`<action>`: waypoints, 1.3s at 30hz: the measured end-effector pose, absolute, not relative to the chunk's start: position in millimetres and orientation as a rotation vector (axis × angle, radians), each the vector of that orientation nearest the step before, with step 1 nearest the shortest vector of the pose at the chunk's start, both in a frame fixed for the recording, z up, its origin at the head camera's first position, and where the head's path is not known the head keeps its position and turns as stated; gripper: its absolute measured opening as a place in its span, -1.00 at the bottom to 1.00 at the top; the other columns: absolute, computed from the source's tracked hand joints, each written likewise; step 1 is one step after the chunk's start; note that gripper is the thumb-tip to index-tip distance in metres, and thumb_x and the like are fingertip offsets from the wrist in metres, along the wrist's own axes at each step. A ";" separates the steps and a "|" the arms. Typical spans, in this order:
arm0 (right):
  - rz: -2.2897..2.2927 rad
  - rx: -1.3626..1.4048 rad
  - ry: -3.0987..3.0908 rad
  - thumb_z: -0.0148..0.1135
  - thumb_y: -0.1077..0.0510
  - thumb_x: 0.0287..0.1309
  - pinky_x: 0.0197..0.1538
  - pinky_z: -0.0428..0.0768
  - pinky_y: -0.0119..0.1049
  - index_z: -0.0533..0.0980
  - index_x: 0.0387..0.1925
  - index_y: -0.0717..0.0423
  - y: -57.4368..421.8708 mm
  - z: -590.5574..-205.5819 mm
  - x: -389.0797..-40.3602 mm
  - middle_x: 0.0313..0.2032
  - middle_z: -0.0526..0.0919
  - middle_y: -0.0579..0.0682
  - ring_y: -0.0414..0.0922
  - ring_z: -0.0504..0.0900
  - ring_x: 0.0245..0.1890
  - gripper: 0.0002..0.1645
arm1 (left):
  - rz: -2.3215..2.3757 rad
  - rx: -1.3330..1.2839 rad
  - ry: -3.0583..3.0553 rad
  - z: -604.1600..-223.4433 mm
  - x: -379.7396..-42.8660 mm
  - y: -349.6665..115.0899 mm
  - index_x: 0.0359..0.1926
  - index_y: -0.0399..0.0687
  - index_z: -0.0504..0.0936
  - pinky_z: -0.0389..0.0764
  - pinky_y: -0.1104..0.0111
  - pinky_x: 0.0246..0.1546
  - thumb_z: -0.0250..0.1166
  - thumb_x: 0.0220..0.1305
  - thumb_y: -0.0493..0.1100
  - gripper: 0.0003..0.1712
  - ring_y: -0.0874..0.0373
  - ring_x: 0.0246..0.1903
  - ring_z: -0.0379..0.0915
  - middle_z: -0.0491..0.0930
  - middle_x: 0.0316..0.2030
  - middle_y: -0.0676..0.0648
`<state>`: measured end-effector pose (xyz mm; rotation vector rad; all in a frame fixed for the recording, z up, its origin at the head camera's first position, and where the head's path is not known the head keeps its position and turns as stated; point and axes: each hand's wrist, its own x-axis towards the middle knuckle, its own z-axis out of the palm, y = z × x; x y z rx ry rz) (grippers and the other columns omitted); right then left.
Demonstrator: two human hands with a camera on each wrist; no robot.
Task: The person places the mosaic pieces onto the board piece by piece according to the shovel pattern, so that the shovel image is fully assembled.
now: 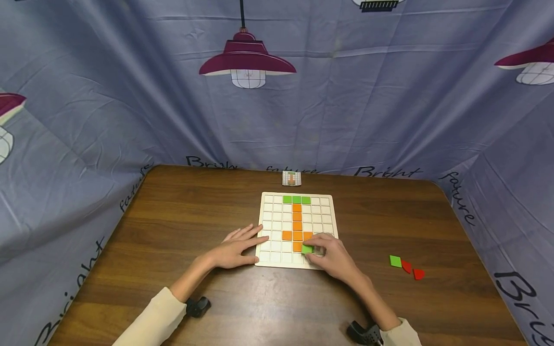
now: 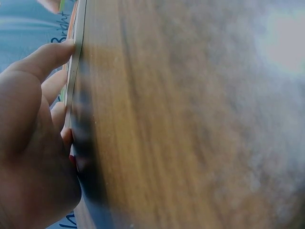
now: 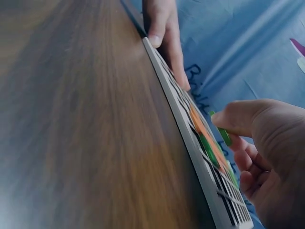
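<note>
A white gridded board (image 1: 270, 257) lies on the wooden table. Orange square tiles (image 1: 296, 217) form a column with a crossing row, topped by a row of green tiles (image 1: 296, 199). My right hand (image 1: 331, 254), over the board's lower right part, pinches a green tile (image 3: 224, 135) between thumb and fingers, tilted above the board in the right wrist view. Beneath it, another green patch (image 3: 208, 145) shows beside the orange tiles. My left hand (image 1: 233, 250) rests with spread, straight fingers at the board's left edge; its fingertips (image 2: 69, 45) touch that edge in the left wrist view.
A small card (image 1: 291, 178) with a grid picture lies behind the board. To the right are a loose green square (image 1: 396, 261) and two red pieces (image 1: 418, 274). A blue printed curtain (image 1: 346, 110) surrounds the table's back and sides.
</note>
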<state>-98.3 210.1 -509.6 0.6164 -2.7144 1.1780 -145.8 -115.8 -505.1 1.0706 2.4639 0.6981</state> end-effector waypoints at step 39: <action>1.066 0.757 -2.858 0.50 0.22 0.03 -0.07 0.52 -0.12 0.75 -0.18 0.09 164.0 -509.4 -125.2 -0.22 0.64 -0.13 -0.10 0.53 -0.15 -0.75 | 0.726 1.068 2.438 -502.8 -147.8 -116.0 0.51 0.11 0.28 -0.12 -0.20 0.38 0.16 0.44 0.10 -0.32 -0.16 0.52 -0.24 -0.02 0.55 -0.11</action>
